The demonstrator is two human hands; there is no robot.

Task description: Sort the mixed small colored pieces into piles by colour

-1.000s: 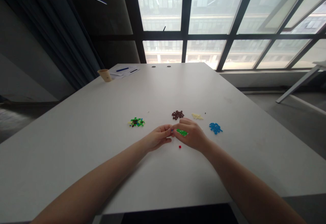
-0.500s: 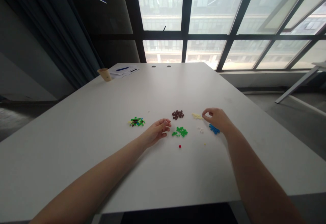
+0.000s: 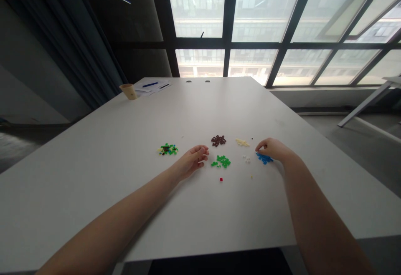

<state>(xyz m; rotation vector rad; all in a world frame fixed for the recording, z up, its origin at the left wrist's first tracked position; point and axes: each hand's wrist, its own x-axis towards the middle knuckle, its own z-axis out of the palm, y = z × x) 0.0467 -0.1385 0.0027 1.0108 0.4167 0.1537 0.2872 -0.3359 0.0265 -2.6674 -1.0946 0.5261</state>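
Note:
My left hand (image 3: pixel 194 159) rests on the table with loosely curled fingers apart, and nothing shows between them. Just right of it lies a pile of green toy bricks (image 3: pixel 223 161). My right hand (image 3: pixel 273 148) has thumb and forefinger pinched at the upper left edge of a blue brick pile (image 3: pixel 264 158); whatever sits between the fingertips is too small to make out. Pale yellow bricks (image 3: pixel 242 142) and a few white pieces (image 3: pixel 247 159) lie to its left. A tiny dark piece (image 3: pixel 252 138) lies beyond its fingertips.
Dark brown bricks (image 3: pixel 218 140) are heaped beyond the green ones. A mixed-colour pile (image 3: pixel 168 149) lies left of my left hand. One red brick (image 3: pixel 221 179) and a tiny yellow piece (image 3: pixel 251 177) lie nearer me. A paper cup (image 3: pixel 128 92) and papers (image 3: pixel 147 88) stand far left.
My right hand has moved right and slightly nearer, from the pale yellow bricks to the blue pile. The tiny dark piece now shows where the hand was. My left hand has barely shifted.

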